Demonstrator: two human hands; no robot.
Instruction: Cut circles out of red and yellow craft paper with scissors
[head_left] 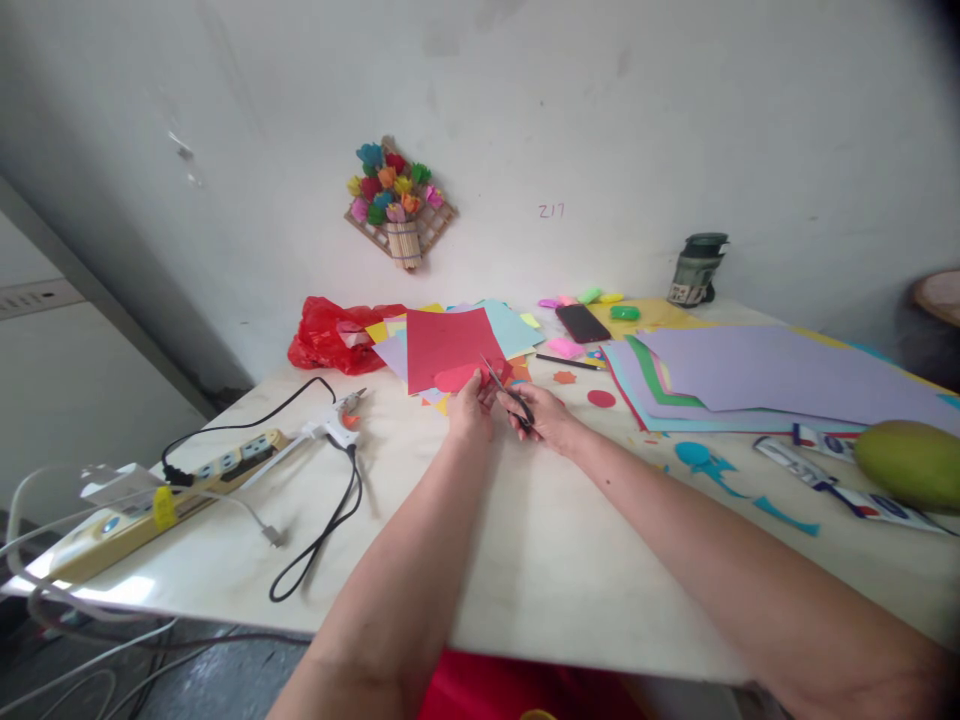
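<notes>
My left hand [472,402] pinches a small piece of red paper [455,379], held just above the table. In my right hand [544,418] are scissors [519,402] with dark handles, their thin blades pointing up and left beside the red piece. Whether the blades touch the paper I cannot tell. Behind both hands lies a larger red sheet [446,345] on top of several coloured sheets. An orange cut-out shape [564,378] and a red paper circle [601,398] rest to the right of the scissors.
At left are a power strip [225,462], cables and a glue gun [341,425]. A red plastic bag [322,335] stands at the back. To the right lie a phone [583,323], large purple sheets [750,370], blue scraps [701,457], tubes [885,505], a green fruit [911,462] and a bottle [697,270].
</notes>
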